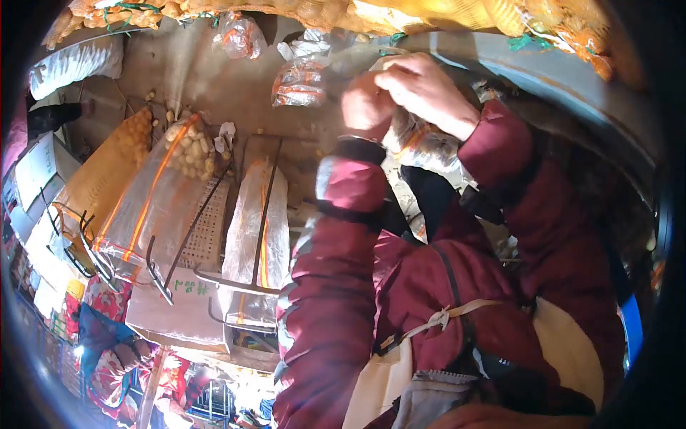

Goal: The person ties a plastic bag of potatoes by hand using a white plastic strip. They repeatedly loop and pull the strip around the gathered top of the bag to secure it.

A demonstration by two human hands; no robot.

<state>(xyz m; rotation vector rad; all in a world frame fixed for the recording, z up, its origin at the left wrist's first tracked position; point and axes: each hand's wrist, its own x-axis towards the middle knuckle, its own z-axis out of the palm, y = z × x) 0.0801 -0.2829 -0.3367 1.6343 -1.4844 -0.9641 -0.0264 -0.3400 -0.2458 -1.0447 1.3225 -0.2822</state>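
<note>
My left hand (pixel 368 107) and my right hand (pixel 425 89) are close together in the upper middle of the head view, in dark red sleeves. Both are closed, with fingertips bunched at the same spot. Whatever they pinch is hidden by the fingers. Just below and behind them lies a crumpled clear plastic bag (pixel 429 146) with an orange stripe, partly covered by my right wrist. Beyond the fingertips runs a row of full yellow-orange mesh sacks (pixel 429 16) with green ties.
To the left, a clear plastic bag (pixel 146 207) with yellowish round produce hangs on metal hooks, beside a yellow mesh bag (pixel 107 168) and another clear bag (pixel 254 229). Wrapped plastic bundles (pixel 299 82) lie on the floor. A cardboard box (pixel 182 307) and another person (pixel 111 365) are lower left.
</note>
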